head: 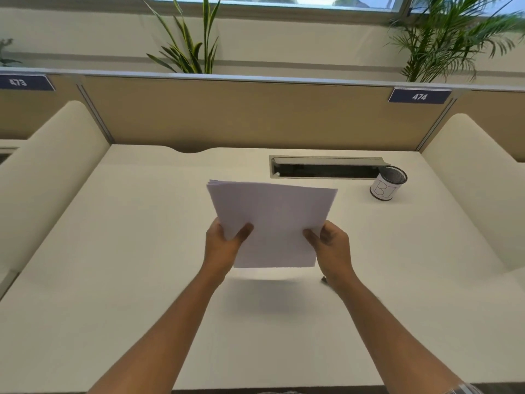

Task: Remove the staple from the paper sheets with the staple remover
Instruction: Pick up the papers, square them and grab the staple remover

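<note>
— White paper sheets, a loose stack, held up off the table over its middle. That's my view from the head camera.

— How are the hands set?

— I see the left hand closed on the stack's lower left side, thumb on top and the rest underneath. The right hand grips the lower right side the same way. The sheets tilt away from me, and their far left corner fans out slightly. A shadow lies on the table below them.

— Any staple or remover?

— I can't make out a staple on the paper. A small dark thing peeks out on the table just beside the right wrist; too hidden to tell what it is.

— Anything else up there?

— A mesh cup with a lettered white label stands near the far right corner, just beside a cable slot along the far edge.
</note>
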`<state>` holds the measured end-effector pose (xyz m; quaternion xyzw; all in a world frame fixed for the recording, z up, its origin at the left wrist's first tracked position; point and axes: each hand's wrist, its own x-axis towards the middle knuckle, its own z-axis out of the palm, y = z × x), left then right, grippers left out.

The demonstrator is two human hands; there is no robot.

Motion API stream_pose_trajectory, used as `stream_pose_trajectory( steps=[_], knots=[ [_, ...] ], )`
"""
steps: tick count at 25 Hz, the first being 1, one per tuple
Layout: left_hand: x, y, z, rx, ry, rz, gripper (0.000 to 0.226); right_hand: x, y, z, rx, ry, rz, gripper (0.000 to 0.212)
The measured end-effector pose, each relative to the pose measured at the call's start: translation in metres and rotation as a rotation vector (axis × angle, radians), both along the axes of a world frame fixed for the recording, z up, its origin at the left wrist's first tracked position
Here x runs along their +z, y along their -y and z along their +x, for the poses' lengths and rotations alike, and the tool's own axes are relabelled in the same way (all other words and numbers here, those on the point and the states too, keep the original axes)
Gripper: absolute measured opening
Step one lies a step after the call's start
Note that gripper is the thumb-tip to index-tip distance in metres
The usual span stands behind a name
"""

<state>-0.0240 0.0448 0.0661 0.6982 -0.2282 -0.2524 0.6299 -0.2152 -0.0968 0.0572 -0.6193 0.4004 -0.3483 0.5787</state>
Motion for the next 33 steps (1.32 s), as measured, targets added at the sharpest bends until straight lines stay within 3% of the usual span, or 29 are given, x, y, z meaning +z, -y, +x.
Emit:
stream_pose_trajectory(
  steps=[2, 4, 9, 19, 27, 31, 33],
  knots=[
    [-0.003, 0.000, -0.003, -0.003, 0.037, 0.005, 0.016, -0.002, -0.002, 0.002, -0.040, 0.029, -0.024, 0.013],
    [-0.010, -0.001, -0.007, 0.033, 0.083, -0.012, 0.006, -0.005, -0.004, 0.002, -0.074, 0.025, -0.047, 0.020],
    [-0.029, -0.010, -0.020, 0.036, 0.116, 0.032, 0.017, -0.016, -0.013, 0.001, -0.068, -0.116, -0.087, 0.018],
    [-0.026, -0.009, -0.019, 0.084, 0.109, -0.024, 0.033, -0.011, -0.017, -0.001, -0.070, -0.016, -0.112, 0.021],
    [-0.039, -0.010, -0.021, 0.048, 0.130, 0.018, 0.030, -0.020, -0.016, -0.007, -0.065, -0.062, -0.034, 0.022],
    [-0.052, -0.011, -0.025, 0.026, 0.115, 0.085, 0.033, -0.036, -0.024, -0.006, -0.075, -0.206, -0.035, 0.005],
    [-0.057, -0.008, -0.029, 0.019, 0.112, 0.117, 0.030, -0.041, -0.027, -0.002, -0.075, -0.270, -0.041, 0.009]
  ],
)
